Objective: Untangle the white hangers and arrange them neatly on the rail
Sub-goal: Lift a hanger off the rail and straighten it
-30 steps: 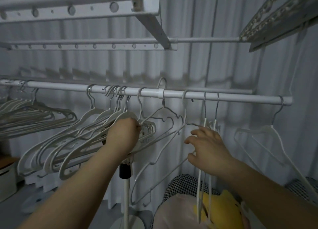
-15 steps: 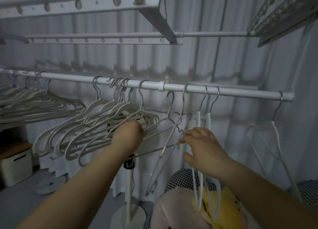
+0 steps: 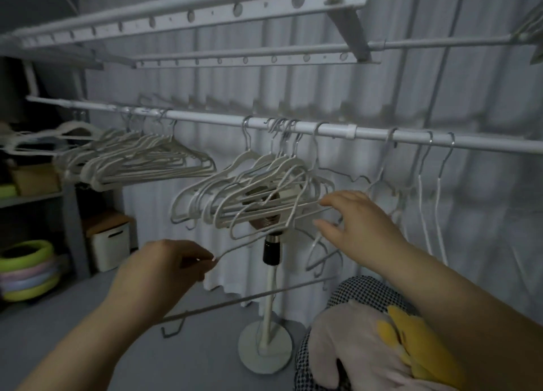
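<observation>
While both hands work below the rail, the head view shows the following.

Rail: a white rail runs across the frame from upper left down to the right edge, with a white joint collar right of centre.

Tangled bunch: a tangled bunch of white hangers hangs from the middle of the rail, hooks crowded together, bodies overlapping and slanting down to the left.

Left bunch: a tidy bunch of hangers hangs further left on the rail, close-packed and fanned the same way.

Right hangers: three thin hangers hang on the rail to the right of the collar, seen nearly edge-on.

Left hand: the left hand is low and left of the tangled bunch, fingers pinched shut on the end of a loose hanger whose wire slopes up towards the bunch; its lower bar runs below the hand.

Right hand: the right hand is at the right edge of the tangled bunch, fingers spread, fingertips touching the hanger ends, the thumb below; whether it grips any wire I cannot tell.

Hands to each other: well apart, the left lower than the right.

Fan stand: a white pole on a round base stands on the floor behind the tangled bunch.

Curtain: a pale pleated curtain fills the background.

Lower right: a checked cloth with a yellow item lies under the right forearm.

Far left: a white box sits on the floor.
</observation>
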Action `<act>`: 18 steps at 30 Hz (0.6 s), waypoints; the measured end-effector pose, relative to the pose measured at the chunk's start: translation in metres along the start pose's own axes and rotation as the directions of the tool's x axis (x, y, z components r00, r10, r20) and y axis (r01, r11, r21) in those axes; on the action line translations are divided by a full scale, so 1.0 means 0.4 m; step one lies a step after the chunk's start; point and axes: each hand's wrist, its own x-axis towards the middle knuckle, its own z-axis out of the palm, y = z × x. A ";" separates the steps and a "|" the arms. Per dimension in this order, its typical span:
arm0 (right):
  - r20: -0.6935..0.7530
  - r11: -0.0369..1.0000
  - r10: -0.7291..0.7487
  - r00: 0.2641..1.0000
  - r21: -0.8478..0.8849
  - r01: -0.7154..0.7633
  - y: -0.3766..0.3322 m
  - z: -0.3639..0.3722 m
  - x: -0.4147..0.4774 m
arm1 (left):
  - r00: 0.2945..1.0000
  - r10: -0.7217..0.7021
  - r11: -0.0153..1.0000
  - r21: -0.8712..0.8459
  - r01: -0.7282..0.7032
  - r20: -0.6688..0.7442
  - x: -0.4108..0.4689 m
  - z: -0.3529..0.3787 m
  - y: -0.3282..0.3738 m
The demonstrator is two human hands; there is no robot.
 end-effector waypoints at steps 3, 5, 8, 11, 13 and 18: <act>0.137 0.994 0.062 0.989 0.080 -0.073 -0.091 0.042 0.024 | 0.999 -0.030 0.991 -0.130 0.032 0.016 -0.050 -0.094 -0.078; 0.268 0.956 0.066 0.961 0.259 -0.138 -0.161 0.067 0.033 | 0.999 -0.015 0.977 -0.212 0.024 0.044 -0.079 -0.150 -0.132; 0.374 0.816 -0.001 0.927 0.536 -0.215 -0.250 0.085 0.038 | 0.995 -0.004 0.950 -0.311 0.034 0.096 -0.111 -0.218 -0.209; 0.466 0.760 -0.081 0.881 0.601 -0.248 -0.306 0.086 0.025 | 0.979 -0.019 0.900 -0.422 0.106 0.205 -0.143 -0.271 -0.266; 0.573 0.743 -0.191 0.797 0.615 -0.265 -0.347 0.089 0.004 | 0.967 -0.022 0.885 -0.446 0.136 0.253 -0.159 -0.292 -0.297; 0.628 0.653 -0.275 0.728 0.677 -0.338 -0.428 0.095 -0.027 | 0.936 -0.026 0.784 -0.574 0.236 0.350 -0.176 -0.318 -0.348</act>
